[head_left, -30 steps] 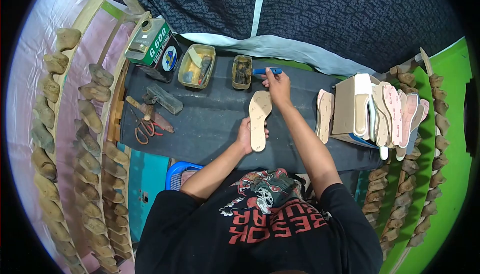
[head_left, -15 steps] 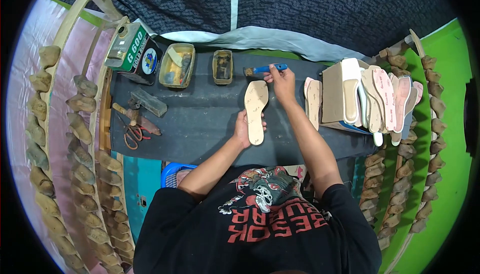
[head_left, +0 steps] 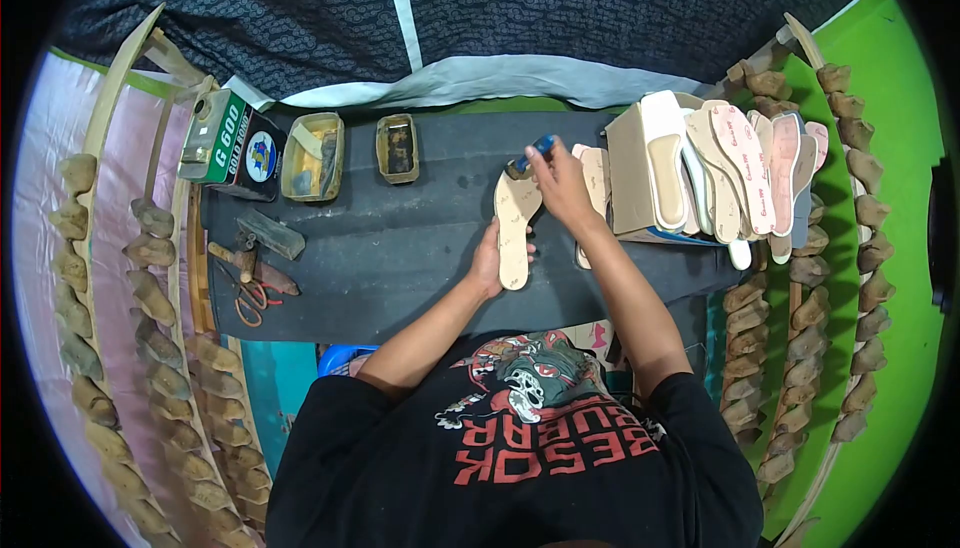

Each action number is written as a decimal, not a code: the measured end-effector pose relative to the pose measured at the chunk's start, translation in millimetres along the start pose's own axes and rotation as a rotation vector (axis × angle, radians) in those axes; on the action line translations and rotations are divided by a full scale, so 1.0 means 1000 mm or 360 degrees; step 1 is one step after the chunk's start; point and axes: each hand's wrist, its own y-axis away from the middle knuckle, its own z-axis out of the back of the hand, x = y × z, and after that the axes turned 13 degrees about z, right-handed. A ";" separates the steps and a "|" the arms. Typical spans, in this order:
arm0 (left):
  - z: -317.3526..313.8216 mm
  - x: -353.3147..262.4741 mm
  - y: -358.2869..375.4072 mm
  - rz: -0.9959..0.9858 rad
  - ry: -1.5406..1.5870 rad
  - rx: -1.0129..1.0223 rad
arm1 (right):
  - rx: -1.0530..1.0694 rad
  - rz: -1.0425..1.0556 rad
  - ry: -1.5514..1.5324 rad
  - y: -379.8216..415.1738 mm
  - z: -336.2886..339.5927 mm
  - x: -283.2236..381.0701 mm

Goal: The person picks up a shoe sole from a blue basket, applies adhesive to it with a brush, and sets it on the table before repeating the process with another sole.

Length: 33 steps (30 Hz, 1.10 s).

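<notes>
My left hand (head_left: 488,260) grips a beige insole (head_left: 514,233) near its heel end, toe end pointing away from me. Small printed marks dot the insole's face. In my right hand (head_left: 562,186) is a blue-handled brush (head_left: 531,154), its bristles down at the insole's toe end. Just right of my right hand, more insoles (head_left: 593,170) lie in a stack on the dark tabletop, partly hidden by my forearm.
A cardboard box (head_left: 630,173) full of insoles stands at the right. Left are a G 600 glue can (head_left: 228,148), two plastic tubs (head_left: 312,156) (head_left: 397,148), a dark block (head_left: 270,235), a hammer (head_left: 243,260) and red-handled pliers (head_left: 262,295). Racks of wooden shoe lasts (head_left: 150,293) flank the table.
My right hand has brought the brush down and left, from beyond the insole onto its toe end. My left hand keeps its hold. The head view has shifted slightly.
</notes>
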 end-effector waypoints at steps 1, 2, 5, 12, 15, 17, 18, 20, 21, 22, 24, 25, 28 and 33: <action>0.000 0.001 -0.001 -0.0006 0.0002 -0.0020 | 0.0021 0.0122 0.0039 0.002 0.002 0.001; 0.000 0.002 -0.002 0.0009 0.0008 -0.0018 | 0.0044 0.0247 0.0077 0.003 0.004 0.000; -0.002 0.001 -0.003 0.0045 0.0023 -0.0010 | 0.0004 0.0436 0.0129 -0.004 0.010 -0.009; 0.000 0.006 -0.003 -0.0076 0.0132 -0.0037 | 0.0267 0.0430 0.0045 -0.004 0.008 0.004; 0.005 0.005 -0.004 -0.0117 0.0185 -0.0041 | 0.0327 0.0503 0.0139 0.003 0.003 0.015; 0.007 0.006 -0.002 -0.0114 0.0188 -0.0017 | 0.0242 0.0568 0.0124 -0.006 0.002 0.003; 0.008 0.006 0.000 -0.0108 0.0178 0.0007 | 0.0185 0.0602 0.0113 -0.011 0.003 0.002; 0.007 0.004 0.002 -0.0089 0.0166 0.0037 | 0.0127 0.0584 0.0167 -0.020 0.007 0.004; 0.007 0.005 0.003 -0.0073 0.0168 0.0040 | 0.0158 0.0572 0.0166 -0.021 0.009 0.004; 0.006 0.006 0.003 -0.0055 0.0169 0.0044 | 0.0187 0.0558 0.0165 -0.020 0.009 0.005; 0.006 0.006 0.003 -0.0084 0.0190 0.0033 | 0.0236 0.0620 0.0165 -0.012 0.008 0.007; 0.006 0.007 0.004 -0.0092 0.0200 0.0027 | 0.0252 0.0695 0.0167 -0.004 0.005 0.008; 0.005 0.006 0.006 -0.0067 0.0201 -0.0052 | 0.0289 0.0887 0.0137 0.016 -0.002 0.010; 0.001 -0.004 0.008 -0.0189 -0.0065 -0.0031 | -0.0003 0.0793 0.0132 0.010 0.009 0.005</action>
